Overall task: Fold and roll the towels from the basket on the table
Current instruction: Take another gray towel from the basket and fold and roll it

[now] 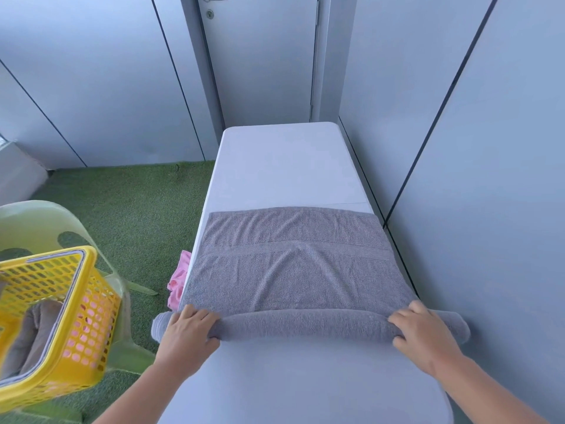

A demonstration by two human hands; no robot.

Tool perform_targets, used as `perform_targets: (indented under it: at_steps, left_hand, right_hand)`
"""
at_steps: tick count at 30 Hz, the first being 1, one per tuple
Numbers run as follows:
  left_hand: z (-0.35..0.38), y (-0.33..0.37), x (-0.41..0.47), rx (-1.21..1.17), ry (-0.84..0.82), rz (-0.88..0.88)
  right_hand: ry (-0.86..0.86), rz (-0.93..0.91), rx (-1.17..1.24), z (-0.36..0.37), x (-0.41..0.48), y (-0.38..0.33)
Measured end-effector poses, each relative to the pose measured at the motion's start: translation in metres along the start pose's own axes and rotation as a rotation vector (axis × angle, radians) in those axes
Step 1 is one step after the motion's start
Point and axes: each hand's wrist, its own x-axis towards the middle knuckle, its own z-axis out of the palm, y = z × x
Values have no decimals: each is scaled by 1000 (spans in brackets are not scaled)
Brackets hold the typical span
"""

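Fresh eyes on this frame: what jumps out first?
A grey towel lies across the white table, its near end rolled into a tube gripped by the left hand and right hand. At the left, a yellow basket on a green chair holds more grey cloth.

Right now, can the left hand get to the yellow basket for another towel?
Probably yes: the yellow basket sits just left of the left hand, nothing between. But that hand grips the half-rolled grey towel and must let go first.
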Motion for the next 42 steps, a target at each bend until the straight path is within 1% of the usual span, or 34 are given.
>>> perform_targets:
  at_steps: [2,4,7,10,12,14,16,18,19,22,24,26,30,32,35,37,38,39,41,42]
  left_hand:
    - [0,-1,-2,20,59,39]
    - [-1,-1,-6,29,82,44]
    - [0,-2,-7,15,127,-16]
    - [0,-2,-3,-141,166,-46]
    - [0,-3,-3,-231,173,-29]
    - [3,-5,-5,-236,130,4]
    - [4,-6,-7,-145,30,31]
    - [2,-5,-5,-82,-52,3]
    - [2,-5,-2,-74,-60,-14]
    - [3,-5,6,-70,-12,-14]
    - [3,-6,8,-41,28,20]
    - [4,-6,8,-9,62,40]
    - [1,0,14,-54,122,-39]
    - [0,3,17,-112,177,-46]
    - [3,1,19,-189,212,15]
    - [7,-1,20,-214,179,43]
    - [8,-1,20,-192,139,57]
    - [9,-2,20,-142,96,71]
    - [7,-2,22,-60,19,68]
    - [5,-2,23,-48,7,54]
  right_hand:
    - [-54,-10,-20,-6,3,0]
    - [-91,-6,-3,-10,4,0]
    - [-10,17,64,-10,3,-4]
    - [75,64,162,-7,2,-7]
    - [71,51,160,-5,1,-6]
    - [23,31,112,-2,0,-3]
    - [-18,-5,31,1,-1,-1]
    - [-12,-8,-12,2,2,-4]
    - [-4,-10,-24,2,3,-6]
    - [73,-41,-35,-3,4,-9]
    - [83,-39,-34,-7,5,-9]
    - [68,-7,-22,-8,7,-9]
    - [125,99,106,-7,13,-8]
    - [94,102,169,-12,12,-10]
    - [39,38,145,-13,10,-8]
    - [-5,23,77,-10,8,-5]
    - [-32,25,36,-10,8,-4]
    - [-22,18,-1,-8,9,-4]
    - [-36,29,-10,-9,11,-6]
    - [-28,16,-16,-11,12,-8]
